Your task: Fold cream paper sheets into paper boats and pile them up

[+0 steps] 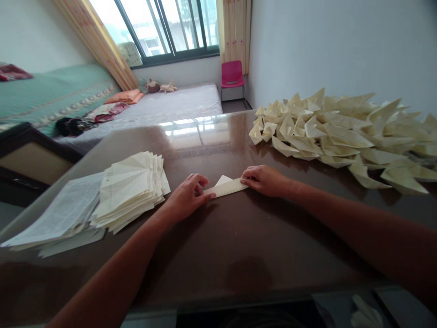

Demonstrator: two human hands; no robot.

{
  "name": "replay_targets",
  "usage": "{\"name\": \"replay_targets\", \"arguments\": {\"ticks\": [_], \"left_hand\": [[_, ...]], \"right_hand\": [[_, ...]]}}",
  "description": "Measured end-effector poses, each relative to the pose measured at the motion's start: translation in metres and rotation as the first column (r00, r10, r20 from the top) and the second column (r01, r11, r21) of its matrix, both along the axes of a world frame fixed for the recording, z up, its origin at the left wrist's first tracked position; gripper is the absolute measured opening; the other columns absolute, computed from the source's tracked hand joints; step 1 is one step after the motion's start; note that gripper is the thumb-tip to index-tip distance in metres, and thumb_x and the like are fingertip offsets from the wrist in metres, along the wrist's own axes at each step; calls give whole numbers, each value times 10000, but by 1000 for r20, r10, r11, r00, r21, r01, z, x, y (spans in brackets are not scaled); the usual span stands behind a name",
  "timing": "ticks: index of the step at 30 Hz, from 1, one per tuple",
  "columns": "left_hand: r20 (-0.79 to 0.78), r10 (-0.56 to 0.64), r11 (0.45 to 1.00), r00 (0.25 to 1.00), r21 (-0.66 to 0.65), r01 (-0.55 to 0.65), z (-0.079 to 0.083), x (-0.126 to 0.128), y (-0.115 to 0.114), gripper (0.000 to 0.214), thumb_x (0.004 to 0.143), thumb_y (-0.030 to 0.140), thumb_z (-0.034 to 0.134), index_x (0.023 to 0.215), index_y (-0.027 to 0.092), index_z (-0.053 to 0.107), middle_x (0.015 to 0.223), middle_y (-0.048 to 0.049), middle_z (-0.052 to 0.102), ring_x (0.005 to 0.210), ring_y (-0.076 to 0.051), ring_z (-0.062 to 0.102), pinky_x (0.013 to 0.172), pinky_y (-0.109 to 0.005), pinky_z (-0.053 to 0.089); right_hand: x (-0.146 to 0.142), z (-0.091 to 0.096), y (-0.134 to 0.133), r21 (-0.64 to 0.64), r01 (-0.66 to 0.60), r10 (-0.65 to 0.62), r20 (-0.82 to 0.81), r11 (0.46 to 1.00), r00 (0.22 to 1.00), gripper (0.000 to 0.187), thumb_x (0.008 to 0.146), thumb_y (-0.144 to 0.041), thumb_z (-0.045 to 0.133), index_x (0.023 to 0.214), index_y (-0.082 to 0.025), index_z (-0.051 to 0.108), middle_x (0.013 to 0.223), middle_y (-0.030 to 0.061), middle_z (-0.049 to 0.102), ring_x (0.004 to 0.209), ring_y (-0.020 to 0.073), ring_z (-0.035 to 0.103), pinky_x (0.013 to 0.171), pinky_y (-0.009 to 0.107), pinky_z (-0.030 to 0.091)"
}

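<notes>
A narrow folded strip of cream paper (227, 187) lies on the glossy brown table (239, 246) with a small triangular flap standing up behind it. My left hand (187, 197) has its fingers curled, pinching and pressing the strip's left end. My right hand (266, 180) has its fingers bent down on the strip's right end. Both hands hold the same paper flat against the tabletop.
A stack of pre-creased cream sheets (131, 189) rests at the left on printed pages (58, 214). A large heap of folded paper boats (341, 132) covers the table's right side. Beyond are beds (164, 107), a pink chair (232, 75) and a window (164, 23).
</notes>
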State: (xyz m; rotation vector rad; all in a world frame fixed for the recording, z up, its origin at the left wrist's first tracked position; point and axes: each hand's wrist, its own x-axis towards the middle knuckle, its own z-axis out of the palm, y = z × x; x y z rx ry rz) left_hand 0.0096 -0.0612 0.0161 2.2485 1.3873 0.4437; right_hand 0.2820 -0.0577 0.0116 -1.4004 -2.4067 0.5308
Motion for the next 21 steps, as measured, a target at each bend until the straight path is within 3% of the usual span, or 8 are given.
{"name": "replay_targets", "arguments": {"ticks": [2, 4, 12, 17, 21], "left_hand": [[-57, 21, 1000, 998, -3, -21, 2, -5, -3, 482, 690, 523, 702, 1004, 197, 535, 852, 8, 604, 666, -139, 565, 627, -258, 419], [-128, 19, 1000, 992, 14, -17, 3, -6, -6, 447, 672, 508, 722, 955, 209, 547, 832, 17, 597, 677, -146, 567, 622, -259, 404], [-98, -42, 997, 994, 56, 48, 2, 1, -14, 142, 819, 356, 611, 866, 225, 640, 840, 23, 610, 697, -122, 572, 653, -234, 408], [-89, -81, 993, 993, 76, 88, 0, 0, -13, 257, 903, 368, 487, 796, 207, 657, 886, -7, 610, 740, -128, 576, 703, -239, 415], [-82, -34, 997, 996, 62, 39, -4, 1, -9, 337, 927, 397, 426, 735, 189, 610, 831, -10, 581, 712, -129, 563, 702, -246, 411]], "right_hand": [[3, -1, 0, -14, -32, 32, -27, 999, 999, 257, 888, -341, 506, 867, -174, 701, 866, 59, 685, 726, 143, 589, 650, 219, 376], [6, -1, 1, -34, -62, 60, -52, 997, 997, 251, 878, -345, 520, 858, -177, 705, 868, 49, 675, 701, 131, 575, 637, 215, 375], [11, 3, 2, -74, -147, 140, -89, 986, 986, 200, 841, -332, 571, 777, -184, 689, 867, 15, 650, 638, 91, 530, 599, 206, 348], [9, 2, 1, -80, -97, 91, -81, 992, 993, 272, 862, -393, 543, 786, -183, 698, 836, 20, 651, 631, 97, 529, 578, 213, 334], [7, 1, 3, -63, -41, 36, -76, 997, 996, 315, 876, -415, 518, 783, -174, 698, 797, 34, 660, 666, 119, 549, 590, 220, 336]]}}
